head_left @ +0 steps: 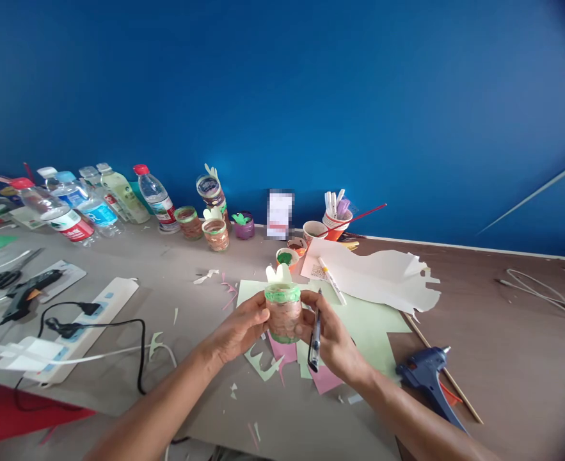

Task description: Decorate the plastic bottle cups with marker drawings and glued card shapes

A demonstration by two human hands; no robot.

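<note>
Between my hands is a small painted cup (pixel 283 317), brown with a green rim and a green base. A pale paper cutout with rounded tips (pixel 279 274) stands up at its far rim. My left hand (pixel 244 326) grips the cup's left side, thumb in front. On the right side, fingers of my right hand (pixel 333 336) touch the cup while the same hand holds a pen (pixel 315 339), pointing up and away. Pale green paper (pixel 368 333) and pink paper scraps (pixel 325 379) lie beneath.
A blue glue gun (pixel 426 374) lies at right beside a wooden stick (pixel 464 398). To the left are a power strip (pixel 102 314), a black glue gun (pixel 30 291) and scissors (pixel 4 278). Bottles (pixel 157 198), painted cups (pixel 215 235) and paint cups (pixel 286 258) line the back.
</note>
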